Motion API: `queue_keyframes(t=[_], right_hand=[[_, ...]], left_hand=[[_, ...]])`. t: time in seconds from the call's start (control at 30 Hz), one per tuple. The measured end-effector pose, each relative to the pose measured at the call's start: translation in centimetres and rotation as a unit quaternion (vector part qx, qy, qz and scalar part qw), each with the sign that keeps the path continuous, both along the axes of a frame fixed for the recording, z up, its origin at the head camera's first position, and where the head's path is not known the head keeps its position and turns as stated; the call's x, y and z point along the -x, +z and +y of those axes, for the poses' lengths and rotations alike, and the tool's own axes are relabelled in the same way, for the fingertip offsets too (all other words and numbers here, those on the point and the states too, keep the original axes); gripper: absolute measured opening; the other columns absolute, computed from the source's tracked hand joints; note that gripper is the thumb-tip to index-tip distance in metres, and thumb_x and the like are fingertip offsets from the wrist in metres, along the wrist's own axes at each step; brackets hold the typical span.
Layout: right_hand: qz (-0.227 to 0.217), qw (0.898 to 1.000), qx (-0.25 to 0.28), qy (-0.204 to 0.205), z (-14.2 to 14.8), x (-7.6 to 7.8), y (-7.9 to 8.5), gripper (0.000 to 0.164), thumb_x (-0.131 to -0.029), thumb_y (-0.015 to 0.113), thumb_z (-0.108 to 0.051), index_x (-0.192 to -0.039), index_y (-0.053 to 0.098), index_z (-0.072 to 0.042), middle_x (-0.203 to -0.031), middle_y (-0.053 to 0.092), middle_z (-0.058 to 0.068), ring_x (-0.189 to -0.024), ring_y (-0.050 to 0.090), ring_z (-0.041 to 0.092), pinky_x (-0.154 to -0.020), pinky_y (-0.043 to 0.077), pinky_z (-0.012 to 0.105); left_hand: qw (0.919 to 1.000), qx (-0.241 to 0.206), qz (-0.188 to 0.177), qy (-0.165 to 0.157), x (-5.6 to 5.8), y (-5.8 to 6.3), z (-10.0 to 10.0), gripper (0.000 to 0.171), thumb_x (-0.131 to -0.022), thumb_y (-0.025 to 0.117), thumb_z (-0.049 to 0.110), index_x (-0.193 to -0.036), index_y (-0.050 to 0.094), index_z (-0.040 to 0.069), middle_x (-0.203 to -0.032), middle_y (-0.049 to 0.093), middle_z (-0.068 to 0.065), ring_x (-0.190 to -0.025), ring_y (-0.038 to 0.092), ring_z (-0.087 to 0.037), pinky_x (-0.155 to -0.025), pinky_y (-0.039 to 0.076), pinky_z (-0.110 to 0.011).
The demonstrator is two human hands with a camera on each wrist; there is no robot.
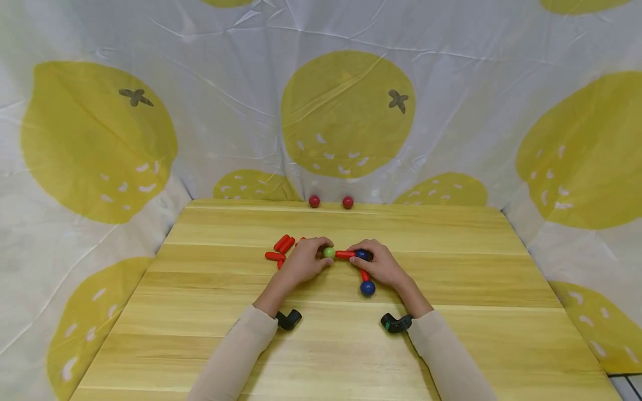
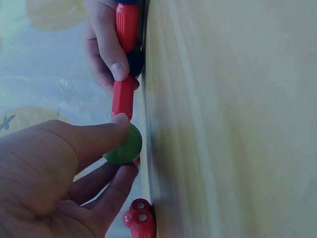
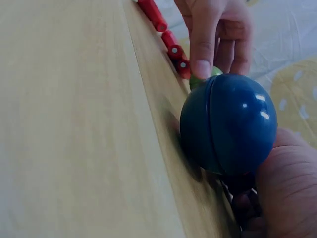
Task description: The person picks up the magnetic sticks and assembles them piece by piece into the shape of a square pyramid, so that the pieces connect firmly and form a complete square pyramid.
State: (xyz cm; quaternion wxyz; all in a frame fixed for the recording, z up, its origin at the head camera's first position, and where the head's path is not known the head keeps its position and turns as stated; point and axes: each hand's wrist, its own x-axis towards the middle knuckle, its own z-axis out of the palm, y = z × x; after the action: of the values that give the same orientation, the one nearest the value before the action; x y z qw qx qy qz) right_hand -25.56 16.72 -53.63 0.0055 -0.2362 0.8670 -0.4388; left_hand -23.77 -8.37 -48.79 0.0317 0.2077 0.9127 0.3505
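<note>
Wood-grain desk (image 1: 511, 278) spans centre to 6 o'clock; pale cloth (image 1: 225, 111) with yellow lemon prints (image 1: 348, 133) rises at 12, pale tile (image 1: 633, 385) at 4.

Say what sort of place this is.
Likely a makeshift recording booth: lemon-print fabric hangs behind and on both sides of a wood-grain tabletop, and black wrist cameras are worn on both arms.

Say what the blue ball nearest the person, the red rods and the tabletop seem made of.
Blue ball: probably glossy hard plastic, given its sharp highlights and the groove round it.
Red rods: likely plastic, slightly shiny, with ribbed sides; their pale end discs may be metal.
Tabletop: wood or printed laminate, low sheen; streaky grain and straight joins show.
</note>
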Motion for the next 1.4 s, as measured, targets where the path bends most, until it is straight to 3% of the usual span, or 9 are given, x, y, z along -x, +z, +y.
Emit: queue_keyframes(t=[0.27,0.43,0.63,0.83,0.97,1.1,1.27,1.4], right_hand=[[0.021,1.0,-0.004,-0.01,-0.5,0.0,0.2,0.02,-0.096,0.074,-0.032,-0.113,0.078,-0.021,-0.11,0.074,-0.002,-0.101,0.059,0.018,-0.09,0.048,0.039],[0.01,1.0,-0.022,0.004,-0.7,-0.2,0.0,0.032,-0.095,0.075,-0.034,-0.124,0.075,-0.021,-0.12,0.073,0.0,-0.106,0.059,0.019,-0.093,0.047,0.038],[-0.002,1.0,-0.019,-0.001,-0.8,-0.4,0.0,0.026,-0.096,0.074,-0.033,-0.119,0.077,-0.022,-0.118,0.073,0.0,-0.108,0.061,0.02,-0.096,0.048,0.042],[-0.02,1.0,-0.004,-0.015,-0.7,-0.5,0.2,0.022,-0.095,0.075,-0.025,-0.116,0.074,-0.018,-0.114,0.072,0.001,-0.103,0.064,0.02,-0.096,0.052,0.041],[-0.03,0.999,0.003,-0.015,-0.5,-0.6,0.4,0.026,-0.094,0.076,-0.022,-0.12,0.071,-0.017,-0.108,0.071,0.003,-0.088,0.059,0.018,-0.08,0.05,0.029],[-0.026,1.0,0.007,-0.008,0.0,-0.9,0.8,0.036,-0.093,0.077,-0.017,-0.127,0.068,-0.015,-0.103,0.068,0.006,-0.073,0.051,0.017,-0.064,0.043,0.025],[-0.014,1.0,-0.006,0.006,0.6,-1.1,1.0,0.053,-0.091,0.076,-0.012,-0.142,0.06,-0.016,-0.082,0.058,0.005,-0.065,0.049,0.013,-0.059,0.042,0.024],[-0.023,0.999,-0.015,0.019,0.8,-1.1,1.0,0.052,-0.097,0.072,-0.021,-0.146,0.057,-0.021,-0.072,0.053,0.001,-0.06,0.048,0.012,-0.056,0.042,0.025]], left_hand=[[1.0,0.001,0.007,0.007,-0.3,-0.1,0.4,0.032,-0.092,0.08,0.015,-0.121,0.07,0.007,-0.113,0.073,-0.008,-0.095,0.067,-0.018,-0.088,0.059,-0.036],[1.0,0.002,0.001,0.007,-0.3,-0.2,0.4,0.038,-0.093,0.078,0.016,-0.128,0.069,0.007,-0.121,0.072,-0.01,-0.101,0.067,-0.021,-0.092,0.058,-0.039],[0.9998,-0.006,0.003,0.021,0.0,-0.3,-0.6,0.043,-0.093,0.078,0.016,-0.134,0.067,0.007,-0.126,0.071,-0.01,-0.11,0.069,-0.024,-0.097,0.058,-0.041],[0.9983,-0.024,0.043,0.031,0.4,0.2,-3.5,0.035,-0.093,0.078,0.014,-0.126,0.071,0.004,-0.116,0.074,-0.012,-0.098,0.07,-0.022,-0.09,0.06,-0.04],[0.9966,-0.028,0.062,0.046,0.5,0.6,-6.4,0.026,-0.097,0.073,0.015,-0.12,0.074,0.004,-0.109,0.075,-0.01,-0.091,0.071,-0.021,-0.084,0.061,-0.038],[0.9944,-0.028,0.066,0.077,0.3,1.2,-9.5,0.02,-0.101,0.067,0.016,-0.117,0.075,0.006,-0.111,0.076,-0.008,-0.095,0.072,-0.025,-0.086,0.061,-0.041],[0.9958,0.002,0.044,0.08,-0.5,1.3,-12.3,0.022,-0.098,0.063,0.005,-0.115,0.077,0.007,-0.115,0.075,-0.01,-0.104,0.07,-0.031,-0.091,0.059,-0.047],[0.9972,0.036,0.026,0.06,-0.8,0.7,-13.5,0.032,-0.089,0.061,-0.003,-0.113,0.078,0.009,-0.116,0.075,-0.01,-0.108,0.067,-0.03,-0.094,0.057,-0.048]])
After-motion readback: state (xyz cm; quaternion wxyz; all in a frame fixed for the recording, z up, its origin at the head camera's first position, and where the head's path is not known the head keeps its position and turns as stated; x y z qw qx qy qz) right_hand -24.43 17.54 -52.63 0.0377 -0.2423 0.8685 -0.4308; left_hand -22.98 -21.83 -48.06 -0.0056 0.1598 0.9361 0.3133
